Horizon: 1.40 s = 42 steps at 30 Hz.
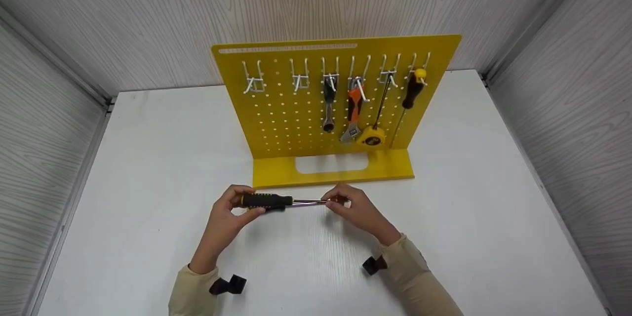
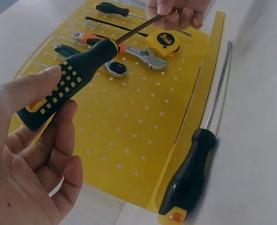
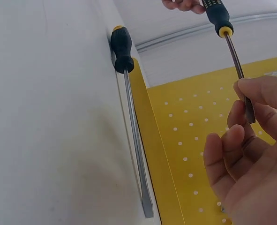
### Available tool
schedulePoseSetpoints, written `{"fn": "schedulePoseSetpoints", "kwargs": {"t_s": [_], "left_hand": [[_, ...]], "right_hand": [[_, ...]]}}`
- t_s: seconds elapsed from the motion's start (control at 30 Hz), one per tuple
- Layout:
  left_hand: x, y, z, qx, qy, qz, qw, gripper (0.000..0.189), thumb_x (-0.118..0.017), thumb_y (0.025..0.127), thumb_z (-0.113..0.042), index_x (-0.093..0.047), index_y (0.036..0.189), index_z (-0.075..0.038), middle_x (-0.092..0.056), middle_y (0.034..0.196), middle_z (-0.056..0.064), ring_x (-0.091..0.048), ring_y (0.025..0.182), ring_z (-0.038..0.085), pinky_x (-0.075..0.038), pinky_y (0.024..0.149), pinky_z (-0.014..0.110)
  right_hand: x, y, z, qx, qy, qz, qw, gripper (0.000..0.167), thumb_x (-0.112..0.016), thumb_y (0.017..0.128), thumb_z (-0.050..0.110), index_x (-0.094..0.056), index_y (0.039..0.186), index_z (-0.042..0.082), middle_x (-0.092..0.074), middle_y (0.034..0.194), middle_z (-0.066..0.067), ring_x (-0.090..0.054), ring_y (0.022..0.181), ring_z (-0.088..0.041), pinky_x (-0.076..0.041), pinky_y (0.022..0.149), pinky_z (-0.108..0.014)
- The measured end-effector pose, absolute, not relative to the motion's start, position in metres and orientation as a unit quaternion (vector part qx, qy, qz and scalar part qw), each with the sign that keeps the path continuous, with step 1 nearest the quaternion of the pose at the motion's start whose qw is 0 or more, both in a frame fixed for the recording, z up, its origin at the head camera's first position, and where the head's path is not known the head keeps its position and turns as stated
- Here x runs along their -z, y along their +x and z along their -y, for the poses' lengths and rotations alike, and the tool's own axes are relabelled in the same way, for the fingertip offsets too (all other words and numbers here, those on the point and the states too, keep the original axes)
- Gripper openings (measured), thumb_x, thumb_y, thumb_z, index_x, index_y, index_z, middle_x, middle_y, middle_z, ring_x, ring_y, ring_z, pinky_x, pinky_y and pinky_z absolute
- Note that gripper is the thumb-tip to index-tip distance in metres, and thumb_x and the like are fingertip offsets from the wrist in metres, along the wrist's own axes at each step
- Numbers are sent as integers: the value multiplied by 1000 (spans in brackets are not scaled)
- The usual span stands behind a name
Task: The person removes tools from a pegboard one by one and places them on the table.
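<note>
A flat-bladed screwdriver [image 1: 266,200] with a black handle and yellow dots is held level between both hands. My left hand [image 1: 228,217] grips its handle between thumb and fingers. At the other end, my right hand [image 1: 358,210] pinches the metal shaft near the blade, whose tip pokes out past the fingers in the right wrist view. A second flat-bladed screwdriver [image 2: 187,176], dark-handled with a yellow end, lies on the table alongside the pegboard base. From the head view the held one mostly covers it; neither hand touches it.
A yellow pegboard [image 1: 291,123] stands behind the hands. From its white hooks hang a ratchet wrench [image 1: 329,103], an orange-handled adjustable wrench [image 1: 354,108], a yellow tape measure [image 1: 371,136] and another screwdriver [image 1: 414,90]. Two left hooks [image 1: 254,84] hold nothing. Wood-patterned walls surround the white table [image 1: 163,158].
</note>
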<state>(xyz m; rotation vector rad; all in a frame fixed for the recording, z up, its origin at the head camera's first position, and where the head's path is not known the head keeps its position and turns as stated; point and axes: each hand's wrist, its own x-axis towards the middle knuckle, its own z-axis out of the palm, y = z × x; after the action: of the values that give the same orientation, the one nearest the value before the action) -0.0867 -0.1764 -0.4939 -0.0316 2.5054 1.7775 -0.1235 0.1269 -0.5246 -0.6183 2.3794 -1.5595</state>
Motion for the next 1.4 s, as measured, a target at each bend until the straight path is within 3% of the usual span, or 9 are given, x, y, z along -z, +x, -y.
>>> {"fn": "schedulePoseSetpoints", "kwargs": {"t_s": [0.37,0.73,1.07,1.4], "left_hand": [[516,-79,173,-509,-30,-859,44,39,-82,75,-16,-64,109,-15,-66,106,4,-54,98,19,-43,90,41],[530,-71,173,-477,-17,-878,41,34,-82,75,-14,-67,105,-14,-65,105,3,-53,99,18,-44,90,40],[538,-67,172,-425,-13,-904,51,31,-83,74,-17,-68,101,-13,-64,99,3,-51,93,18,-42,80,33],[543,-66,175,-405,-12,-913,52,32,-83,74,-15,-69,103,-13,-64,99,2,-53,94,18,-44,85,37]], "right_hand": [[534,-123,-135,501,-220,-821,163,13,-63,94,19,-70,104,16,-63,93,-3,-51,81,-10,-45,76,-21],[542,-122,-138,486,-247,-821,170,11,-61,93,13,-70,101,11,-63,89,-6,-48,75,-6,-42,69,-19],[547,-119,-136,448,-253,-839,177,10,-62,93,12,-69,100,11,-63,88,-2,-49,76,-4,-43,70,-18],[549,-116,-129,415,-269,-853,171,11,-62,92,12,-71,98,10,-65,87,-1,-50,76,-5,-44,71,-20]]}}
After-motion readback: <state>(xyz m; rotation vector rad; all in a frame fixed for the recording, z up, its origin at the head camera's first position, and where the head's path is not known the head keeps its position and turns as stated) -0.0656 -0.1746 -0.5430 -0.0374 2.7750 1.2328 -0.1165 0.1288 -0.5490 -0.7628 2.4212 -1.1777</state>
